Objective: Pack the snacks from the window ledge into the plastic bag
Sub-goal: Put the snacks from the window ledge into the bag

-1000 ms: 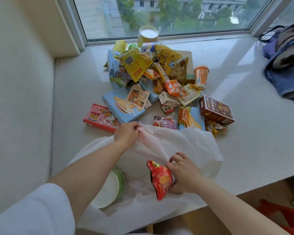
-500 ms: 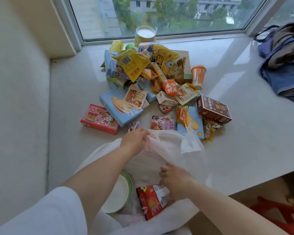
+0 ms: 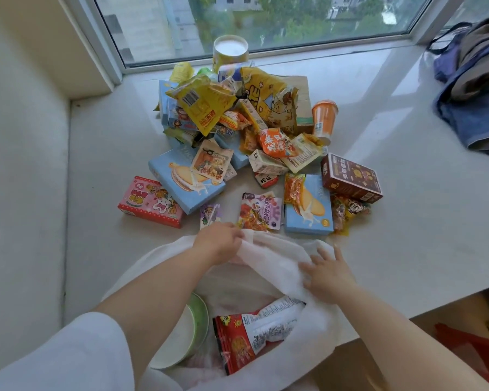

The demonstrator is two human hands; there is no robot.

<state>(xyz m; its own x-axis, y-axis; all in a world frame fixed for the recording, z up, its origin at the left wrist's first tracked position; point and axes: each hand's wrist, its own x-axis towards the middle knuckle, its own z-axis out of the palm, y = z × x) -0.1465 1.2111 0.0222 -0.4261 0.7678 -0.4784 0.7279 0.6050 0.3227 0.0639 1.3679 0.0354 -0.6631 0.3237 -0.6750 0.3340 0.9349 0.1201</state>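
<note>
A white plastic bag point(image 3: 277, 258) lies open at the ledge's near edge. My left hand point(image 3: 218, 241) grips its far rim. My right hand point(image 3: 329, 273) is spread flat over the bag's right side, fingers straight, holding nothing. Inside the bag lie a red snack packet point(image 3: 251, 331) and a green-rimmed white tub point(image 3: 187, 331). Beyond the bag a pile of snacks covers the ledge: a pink box point(image 3: 150, 201), a blue biscuit box point(image 3: 185, 179), a second blue box point(image 3: 308, 204), a brown box point(image 3: 350, 177), a purple packet point(image 3: 261, 211), an orange cup point(image 3: 323, 117).
A yellow tub point(image 3: 230, 52) stands by the window at the back of the pile. Blue and grey clothes point(image 3: 474, 88) are heaped at the ledge's right end. A wall closes the left side. Something red point(image 3: 469, 351) sits on the floor below the ledge's front edge.
My right hand let go of the red packet, which now lies inside the bag, and rose to the bag's right rim with fingers spread. My left hand kept its hold on the rim.
</note>
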